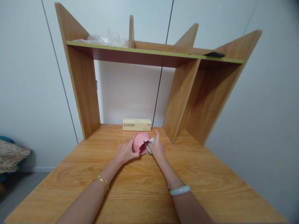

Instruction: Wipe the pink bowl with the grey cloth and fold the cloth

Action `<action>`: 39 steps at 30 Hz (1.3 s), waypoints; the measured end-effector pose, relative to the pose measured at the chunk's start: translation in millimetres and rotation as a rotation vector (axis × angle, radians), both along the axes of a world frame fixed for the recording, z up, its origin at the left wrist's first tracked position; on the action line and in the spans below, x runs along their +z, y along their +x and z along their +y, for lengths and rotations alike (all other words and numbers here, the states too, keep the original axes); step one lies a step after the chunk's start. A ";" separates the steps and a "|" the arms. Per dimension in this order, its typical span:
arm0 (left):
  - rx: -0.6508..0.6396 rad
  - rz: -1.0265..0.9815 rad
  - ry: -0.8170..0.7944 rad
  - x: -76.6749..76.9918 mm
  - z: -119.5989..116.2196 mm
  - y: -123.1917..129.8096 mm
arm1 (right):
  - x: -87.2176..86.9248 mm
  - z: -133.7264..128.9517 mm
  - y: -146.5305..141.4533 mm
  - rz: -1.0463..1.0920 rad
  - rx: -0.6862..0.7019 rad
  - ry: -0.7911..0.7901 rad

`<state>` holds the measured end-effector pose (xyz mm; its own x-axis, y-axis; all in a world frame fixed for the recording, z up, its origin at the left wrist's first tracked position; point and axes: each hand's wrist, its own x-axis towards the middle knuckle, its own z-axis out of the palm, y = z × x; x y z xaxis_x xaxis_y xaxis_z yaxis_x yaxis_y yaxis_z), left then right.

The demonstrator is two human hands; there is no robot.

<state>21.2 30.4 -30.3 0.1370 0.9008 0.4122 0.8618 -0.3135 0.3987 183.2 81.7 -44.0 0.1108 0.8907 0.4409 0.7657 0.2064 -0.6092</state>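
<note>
A pink bowl-like container (pixel 140 139) is tilted on its side over the middle of the wooden table, its opening toward the right. My left hand (pixel 127 151) grips it from the left, thumb at the lower rim. At the opening, my right hand (pixel 158 148) holds a white cloth or tissue (pixel 149 148) against the rim, with one finger raised. A small dark spot or object shows at the rim beside the cloth; what it is cannot be made out.
Behind the hands a cream-coloured box (pixel 136 125) lies on the table (pixel 135 193). A wooden shelf unit (pixel 140 55) stands over the back, bearing clear plastic (pixel 107 39) and a dark flat object (pixel 214 54). At far left is a patterned cloth (pixel 12 154).
</note>
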 end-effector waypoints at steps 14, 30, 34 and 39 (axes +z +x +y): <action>-0.150 -0.360 -0.045 -12.8 10.6 2.8 | -21.8 19.5 -12.7 0.776 0.315 0.112; 0.105 -0.099 -0.116 -3.0 1.1 9.5 | 3.7 -1.2 0.0 0.003 -0.040 0.053; 0.066 -0.064 -0.068 1.7 -5.7 10.5 | -4.3 3.0 0.8 0.015 -0.018 -0.021; 0.039 -0.066 -0.037 2.4 -5.7 7.2 | -16.1 10.0 -0.6 0.200 0.093 -0.056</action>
<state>28.4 24.8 -27.8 0.0752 0.9197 0.3854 0.8446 -0.2642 0.4656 182.7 91.7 -60.1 0.1067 0.9236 0.3683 0.6079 0.2325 -0.7592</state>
